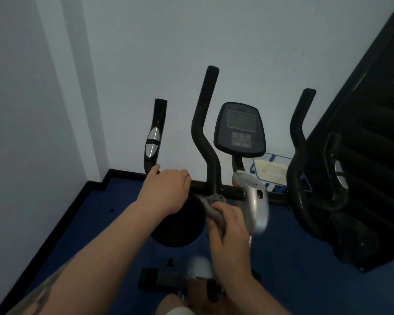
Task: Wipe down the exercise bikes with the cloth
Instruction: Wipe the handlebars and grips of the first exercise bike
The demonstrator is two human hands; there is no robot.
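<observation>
**Cloth at the handlebar joint, bike tucked into the corner**

The grey cloth (214, 209) sat bunched at the base of the inner upright handlebar (205, 133), where that met the black crossbar (231, 192). The right hand (231, 226) had its fingers curled round the cloth, gripping it tight against the frame. The left hand (166, 189) was fisted over the crossbar's left end, fingers wrapped round it, thumb up by the outer grip with the silver pulse pad (152, 142).

The exercise bike (256, 208) showed a silver centre column, blurred, and a dark console (240, 130) on a stem above it. A second upright handlebar (299, 133) rose on the right, with another pulse-pad grip (338, 176) beyond it. The round black flywheel cover (178, 226) lay below the left wrist; a pedal and base bar (159, 279) lay lower, near the person's knee.

Room was tight. The pale wall (146, 42) stood just behind the handlebars and turned a corner on the left, a black skirting (96, 185) stepping along the blue floor (100, 212). Open floor lay left of the bike, a narrower strip to its right. A large dark machine (362, 155) crowded the right side, close to the right handlebar.

Behind the console stem, a white tub (271, 170) sat in a blue wire rack (278, 156) by the wall; its contents couldn't be made out.
</observation>
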